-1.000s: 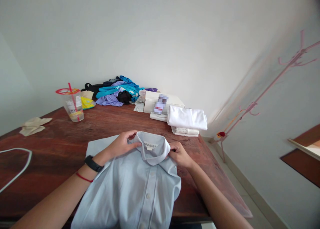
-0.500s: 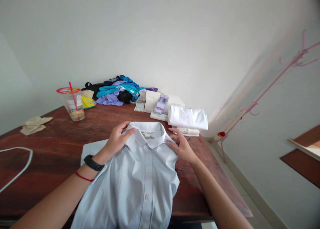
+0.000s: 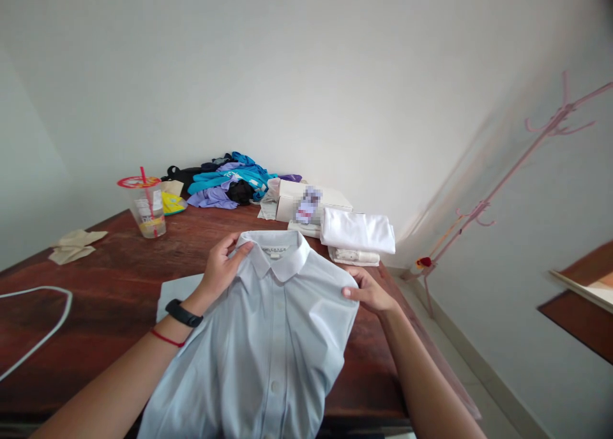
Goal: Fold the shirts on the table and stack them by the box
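A pale blue-grey button-up shirt (image 3: 275, 337) lies front side up on the dark wooden table, its collar toward the wall and its lower part running out of view at the bottom. At the shirt's left shoulder area, beside the collar, my left hand (image 3: 223, 267) pinches the cloth between thumb and fingers. My right hand (image 3: 368, 289) is closed on the shirt's outer edge at the right shoulder, thumb on top and fingers underneath. The cloth between the collar and that hand is drawn fairly smooth. One sleeve spreads flat at the left, partly behind my left forearm.
On the table (image 3: 119, 267) are a white hanger (image 3: 67, 311), napkins (image 3: 76, 246) and a plastic cup (image 3: 149, 212) with a straw. Farther back are heaped clothes (image 3: 230, 184), a white box (image 3: 330, 196) and folded white cloth (image 3: 357, 230). A pink coat rack (image 3: 517, 161) leans at right.
My right hand has moved outward to the right, from near the collar to the shoulder edge, pulling the cloth straighter. The collar has shifted slightly left; my left hand keeps its hold.
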`<move>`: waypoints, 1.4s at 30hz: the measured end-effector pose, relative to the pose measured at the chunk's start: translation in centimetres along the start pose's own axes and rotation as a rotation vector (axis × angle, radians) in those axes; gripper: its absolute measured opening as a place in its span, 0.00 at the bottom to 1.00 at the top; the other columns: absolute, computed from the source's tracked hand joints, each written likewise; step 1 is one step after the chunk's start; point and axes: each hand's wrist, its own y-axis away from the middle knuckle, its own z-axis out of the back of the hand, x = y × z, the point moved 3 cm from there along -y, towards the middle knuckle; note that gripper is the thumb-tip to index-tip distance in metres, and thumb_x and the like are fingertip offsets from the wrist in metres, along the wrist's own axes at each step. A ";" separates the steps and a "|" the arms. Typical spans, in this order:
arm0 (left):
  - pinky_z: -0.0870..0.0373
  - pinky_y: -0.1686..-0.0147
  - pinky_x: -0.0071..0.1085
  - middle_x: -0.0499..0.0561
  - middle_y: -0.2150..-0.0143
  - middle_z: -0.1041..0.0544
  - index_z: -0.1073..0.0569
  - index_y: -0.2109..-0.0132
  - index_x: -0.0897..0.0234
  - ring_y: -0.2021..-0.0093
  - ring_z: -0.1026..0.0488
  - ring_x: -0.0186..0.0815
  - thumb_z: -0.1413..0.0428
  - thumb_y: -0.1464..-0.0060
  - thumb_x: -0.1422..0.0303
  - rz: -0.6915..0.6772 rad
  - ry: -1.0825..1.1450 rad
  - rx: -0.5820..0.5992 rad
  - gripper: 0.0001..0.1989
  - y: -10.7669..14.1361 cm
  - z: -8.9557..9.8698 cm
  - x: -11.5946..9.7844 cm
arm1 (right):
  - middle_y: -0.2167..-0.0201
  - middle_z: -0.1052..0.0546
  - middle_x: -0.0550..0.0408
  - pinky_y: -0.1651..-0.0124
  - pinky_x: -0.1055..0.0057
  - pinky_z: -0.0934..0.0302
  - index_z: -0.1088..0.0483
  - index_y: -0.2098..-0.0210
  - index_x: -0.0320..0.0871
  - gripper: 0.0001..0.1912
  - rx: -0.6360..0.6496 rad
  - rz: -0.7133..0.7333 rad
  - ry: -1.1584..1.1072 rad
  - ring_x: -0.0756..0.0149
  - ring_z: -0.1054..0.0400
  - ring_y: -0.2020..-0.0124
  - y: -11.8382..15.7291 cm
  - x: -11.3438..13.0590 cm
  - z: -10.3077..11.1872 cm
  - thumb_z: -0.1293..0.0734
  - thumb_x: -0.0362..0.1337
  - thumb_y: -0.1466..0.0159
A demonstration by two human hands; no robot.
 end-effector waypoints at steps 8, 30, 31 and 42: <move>0.32 0.40 0.41 0.57 0.40 0.23 0.28 0.40 0.64 0.41 0.26 0.49 0.43 0.42 0.47 0.070 -0.152 0.449 0.31 1.0 -1.2 3.3 | 0.67 0.23 0.56 0.64 0.70 0.37 0.25 0.62 0.44 0.18 -0.202 0.019 0.037 0.65 0.31 0.68 -0.7 0.2 -0.1 0.25 0.52 0.41; 0.26 0.65 0.28 0.46 0.64 0.17 0.24 0.46 0.57 0.67 0.20 0.33 0.42 0.36 0.70 -0.891 -0.754 -0.134 0.12 5.6 8.4 -12.6 | 0.67 0.20 0.56 0.65 0.75 0.36 0.24 0.51 0.46 0.10 -0.726 0.821 1.262 0.68 0.26 0.70 11.8 12.6 -1.0 0.35 0.33 0.30; 0.27 0.66 0.28 0.44 0.65 0.18 0.24 0.45 0.55 0.69 0.21 0.33 0.40 0.37 0.72 -0.961 -0.773 -0.210 0.15 6.4 9.3 -14.4 | 0.67 0.21 0.56 0.66 0.75 0.36 0.24 0.52 0.46 0.10 -0.801 0.908 1.280 0.69 0.27 0.71 13.1 13.1 -1.5 0.33 0.31 0.32; 0.25 0.59 0.32 0.48 0.57 0.17 0.24 0.50 0.58 0.60 0.19 0.38 0.40 0.37 0.61 -0.845 -0.830 -0.237 0.11 1.8 10.0 -12.8 | 0.62 0.21 0.54 0.61 0.70 0.34 0.26 0.54 0.47 0.09 -0.776 0.666 1.224 0.62 0.24 0.62 8.8 11.9 0.3 0.34 0.42 0.30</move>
